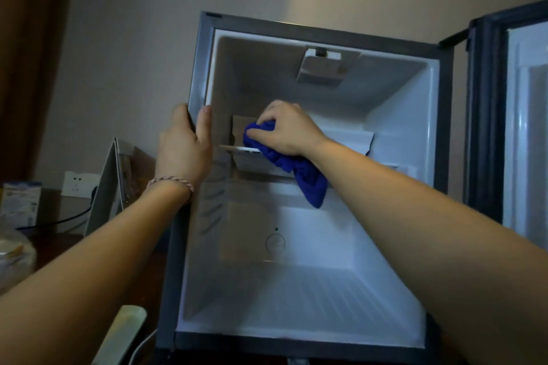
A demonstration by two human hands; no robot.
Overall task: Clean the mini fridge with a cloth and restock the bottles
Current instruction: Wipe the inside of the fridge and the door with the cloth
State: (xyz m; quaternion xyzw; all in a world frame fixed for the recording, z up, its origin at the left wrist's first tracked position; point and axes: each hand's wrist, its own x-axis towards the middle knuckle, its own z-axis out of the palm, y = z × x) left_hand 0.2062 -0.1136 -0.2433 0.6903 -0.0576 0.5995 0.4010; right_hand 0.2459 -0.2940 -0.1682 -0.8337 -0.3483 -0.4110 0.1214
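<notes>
Right hand (289, 130) reaches deep into the mini fridge (311, 246), fingers curled round a bunched blue cloth (292, 169) and pressing it against the small white shelf (341, 139) at the fridge's back wall — the loose tail of the cloth hangs below the shelf's front edge. Left hand (185, 145) grips the fridge's left front frame, thumb inside the opening, fingers wrapped round the outer edge; a braided bracelet (172, 182) circles that wrist. To the right of the fridge its door (504, 127) stands swung open. Left of the fridge sit a wall socket (76, 184) with a dark cable, a leaning flat panel (108, 187) and a blurred carton (20, 204) — no bottles can be made out.
</notes>
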